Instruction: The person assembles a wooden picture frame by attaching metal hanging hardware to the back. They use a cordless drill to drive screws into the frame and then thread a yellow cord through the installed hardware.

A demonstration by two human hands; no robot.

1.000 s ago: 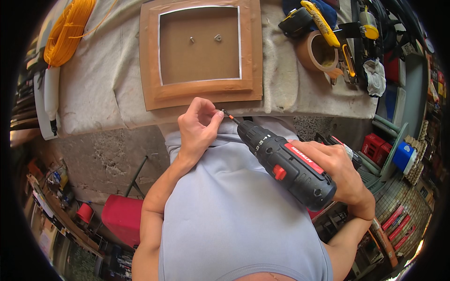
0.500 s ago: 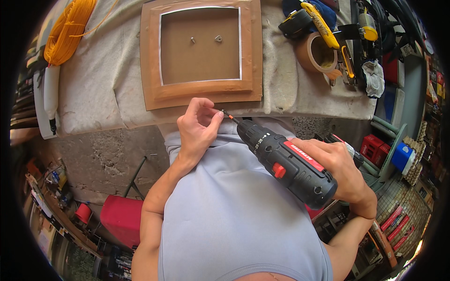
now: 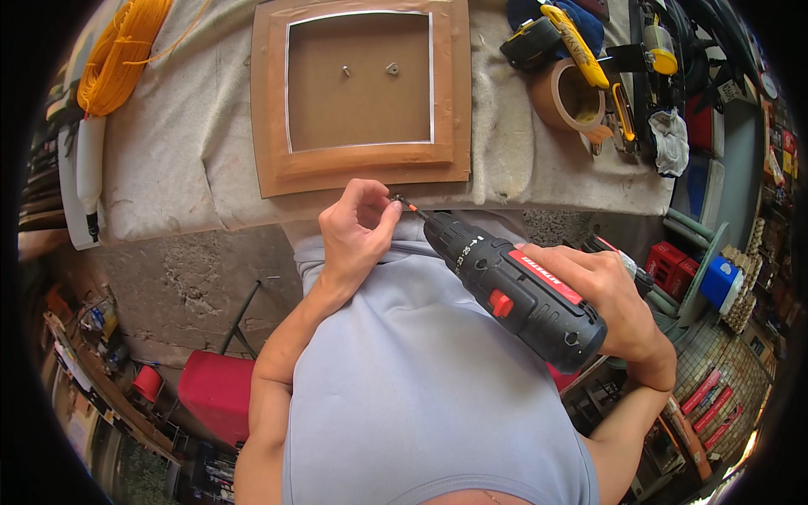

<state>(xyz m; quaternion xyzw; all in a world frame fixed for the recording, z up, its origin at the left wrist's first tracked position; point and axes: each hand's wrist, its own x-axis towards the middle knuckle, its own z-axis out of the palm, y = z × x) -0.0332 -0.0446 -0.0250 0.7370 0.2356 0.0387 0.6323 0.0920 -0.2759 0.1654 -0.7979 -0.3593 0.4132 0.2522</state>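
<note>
My right hand (image 3: 602, 290) is wrapped round a black and red cordless drill (image 3: 513, 290), which points up and to the left over my lap. An orange-banded bit (image 3: 412, 207) sticks out of its chuck. Thumb and forefinger of my left hand (image 3: 358, 227) pinch a small dark metal piece (image 3: 396, 199) at the bit's tip. Whether it is a screw is too small to tell. Just beyond my hands, a brown taped frame (image 3: 362, 160) lies on the cloth-covered table. On its recessed brown panel rest a small screw (image 3: 346, 71) and a little metal bracket (image 3: 392, 69).
A light cloth (image 3: 189, 126) covers the table. At the right are a tape roll (image 3: 581, 94), a yellow utility knife (image 3: 576, 46) and a black tape measure (image 3: 530, 42). Coiled orange cord (image 3: 122, 59) lies far left, near a white tube (image 3: 91, 172). A red seat (image 3: 215, 396) stands below.
Both hands have barely moved. The bit's tip and the piece pinched there have shifted slightly to the left, and they stay together.
</note>
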